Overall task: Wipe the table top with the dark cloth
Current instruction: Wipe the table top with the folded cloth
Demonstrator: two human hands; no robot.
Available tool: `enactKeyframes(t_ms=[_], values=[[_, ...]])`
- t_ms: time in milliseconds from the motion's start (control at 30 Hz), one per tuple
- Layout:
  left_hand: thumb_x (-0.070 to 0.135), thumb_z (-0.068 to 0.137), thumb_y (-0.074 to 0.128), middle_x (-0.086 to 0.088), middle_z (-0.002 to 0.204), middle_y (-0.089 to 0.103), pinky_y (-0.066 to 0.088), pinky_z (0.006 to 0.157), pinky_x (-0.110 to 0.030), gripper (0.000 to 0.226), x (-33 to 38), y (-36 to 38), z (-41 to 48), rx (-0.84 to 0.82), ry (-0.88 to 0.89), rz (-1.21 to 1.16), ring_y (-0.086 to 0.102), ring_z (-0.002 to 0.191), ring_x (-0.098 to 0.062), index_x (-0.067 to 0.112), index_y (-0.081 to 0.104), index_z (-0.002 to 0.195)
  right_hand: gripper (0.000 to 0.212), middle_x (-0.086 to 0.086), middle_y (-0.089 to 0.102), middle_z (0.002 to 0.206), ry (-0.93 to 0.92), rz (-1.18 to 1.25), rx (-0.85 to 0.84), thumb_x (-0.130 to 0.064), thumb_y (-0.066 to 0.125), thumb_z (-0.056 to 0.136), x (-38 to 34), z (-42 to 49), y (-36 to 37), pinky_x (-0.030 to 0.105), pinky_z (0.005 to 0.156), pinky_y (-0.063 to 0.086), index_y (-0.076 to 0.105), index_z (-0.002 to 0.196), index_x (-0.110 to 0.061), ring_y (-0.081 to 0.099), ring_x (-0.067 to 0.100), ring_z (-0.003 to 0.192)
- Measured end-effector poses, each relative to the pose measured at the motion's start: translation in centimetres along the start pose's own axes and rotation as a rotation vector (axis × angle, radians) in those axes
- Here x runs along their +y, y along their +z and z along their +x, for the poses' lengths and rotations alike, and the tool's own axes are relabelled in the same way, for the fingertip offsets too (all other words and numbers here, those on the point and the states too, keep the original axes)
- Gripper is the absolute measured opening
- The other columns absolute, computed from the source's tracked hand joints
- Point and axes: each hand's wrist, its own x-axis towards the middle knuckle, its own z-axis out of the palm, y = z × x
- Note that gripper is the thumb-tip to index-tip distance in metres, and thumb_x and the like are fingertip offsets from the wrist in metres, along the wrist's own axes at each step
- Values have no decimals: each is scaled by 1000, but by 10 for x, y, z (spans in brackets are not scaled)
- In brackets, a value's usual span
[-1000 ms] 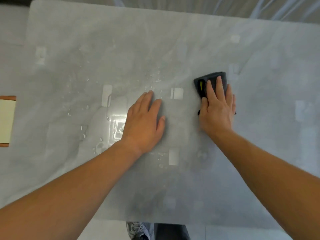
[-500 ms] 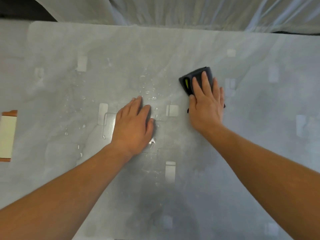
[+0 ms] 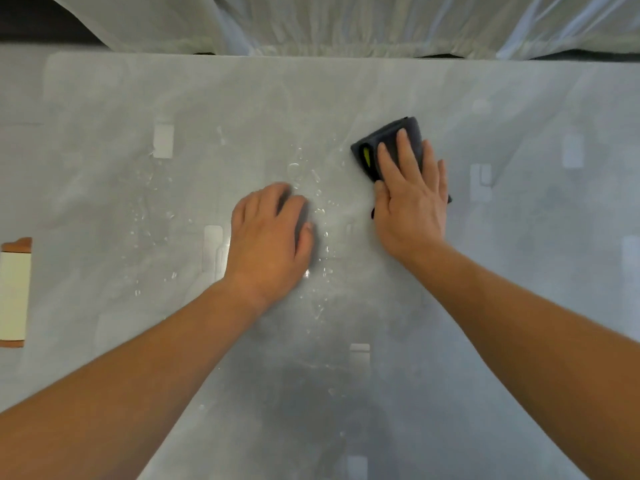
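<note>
A glossy grey marble-look table top [image 3: 519,271] fills the view. The dark cloth [image 3: 388,140], folded and with a small yellow tag, lies on it right of centre. My right hand [image 3: 412,199] presses flat on the cloth with straight fingers, covering its near half. My left hand [image 3: 270,237] rests palm down on the bare table to the left of the cloth, fingers slightly bent. Water droplets [image 3: 311,188] are scattered between and to the left of the hands.
A pale curtain [image 3: 346,22] hangs behind the table's far edge. At the far left is a cream seat with a wooden frame [image 3: 14,292]. Bright ceiling-light reflections dot the surface.
My right hand has slid the cloth forward, away from me, toward the far edge. The left hand stays planted on the table, and the view has tilted up to show the curtain.
</note>
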Motion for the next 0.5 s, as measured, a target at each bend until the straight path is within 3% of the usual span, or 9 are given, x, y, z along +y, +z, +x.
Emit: enactKeyframes(t_ms=[133,233,433,500], values=[[35,99,42,-17,160,24,16,120,-48,50,-11,-4,29,-65,-2,59,19,148,-36,12,43,144,52,-2,18,166,-235,-69,-88,-27,38,102,-2,-42,5,51,124,7,34,154,-26,10,32,153],[43,101,33,-17,165,5,4,123,-47,62,-22,-6,44,-122,-68,135,1,153,-33,14,24,155,53,-4,19,166,-286,-84,-124,-27,40,101,9,-23,-3,50,124,8,36,153,-27,12,31,153],[44,100,33,-18,162,19,12,118,-48,58,-28,-10,49,-110,-51,138,12,150,-35,16,33,150,52,-4,12,168,58,0,-6,-34,33,103,4,88,-15,46,124,2,29,155,-32,7,30,153],[44,100,33,-17,162,22,14,117,-47,56,-32,-10,49,-102,-38,135,15,150,-34,17,36,148,53,-4,11,168,91,15,11,-34,32,103,-8,93,-11,46,124,1,28,156,-32,5,30,153]])
